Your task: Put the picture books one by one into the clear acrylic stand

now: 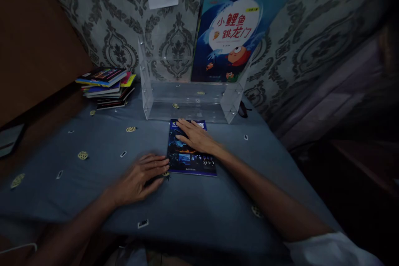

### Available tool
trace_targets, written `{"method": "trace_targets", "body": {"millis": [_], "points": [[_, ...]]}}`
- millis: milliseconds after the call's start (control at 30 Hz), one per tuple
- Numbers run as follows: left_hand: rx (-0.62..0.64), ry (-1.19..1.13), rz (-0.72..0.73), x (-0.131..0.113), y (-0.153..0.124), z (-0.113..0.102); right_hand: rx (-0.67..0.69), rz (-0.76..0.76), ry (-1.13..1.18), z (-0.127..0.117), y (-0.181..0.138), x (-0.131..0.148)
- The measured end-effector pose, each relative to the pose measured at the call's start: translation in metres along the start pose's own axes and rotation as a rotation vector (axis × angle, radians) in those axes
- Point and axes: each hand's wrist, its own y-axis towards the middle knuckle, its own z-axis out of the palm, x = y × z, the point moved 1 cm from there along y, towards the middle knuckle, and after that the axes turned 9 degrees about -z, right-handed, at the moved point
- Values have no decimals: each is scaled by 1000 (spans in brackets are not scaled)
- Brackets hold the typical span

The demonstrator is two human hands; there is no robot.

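A dark blue book (183, 164) with small pictures on its cover lies flat on the cloth-covered table, in front of a clear acrylic rack. My right hand (197, 136) rests flat across the upper part of the cover, fingers stretched toward the top left. Beside the lower left edge of the book is my left hand (145, 176), palm down, fingers extended and fingertips at or very near the edge. Neither hand grips anything. Part of the title is covered by my right hand.
The acrylic rack (230, 110) stands behind the book, holding an upright picture book (218, 64) with an orange fish. A stack of books (107, 87) sits at the back left. A dark object, perhaps sunglasses (243, 110), lies by the rack's right foot. Patterned wallpaper is behind.
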Motion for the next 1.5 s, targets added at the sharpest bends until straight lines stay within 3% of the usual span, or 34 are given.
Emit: {"method": "trace_targets", "body": {"millis": [233, 500, 633, 800, 967, 1500], "points": [[-15, 18, 21, 0, -1, 0, -33, 138, -35, -6, -35, -20], [11, -1, -24, 8, 5, -1, -108, 234, -72, -8, -69, -21], [28, 18, -82, 26, 29, 0, -111, 235, -57, -10, -72, -19], [54, 43, -150, 59, 82, 8, -106, 248, -39, -10, -72, -20], [-7, 103, -217, 80, 117, 21, -91, 255, -12, -13, -72, -20], [-46, 161, -182, 73, 112, 22, -162, 233, -4, -9, -78, -14]]}}
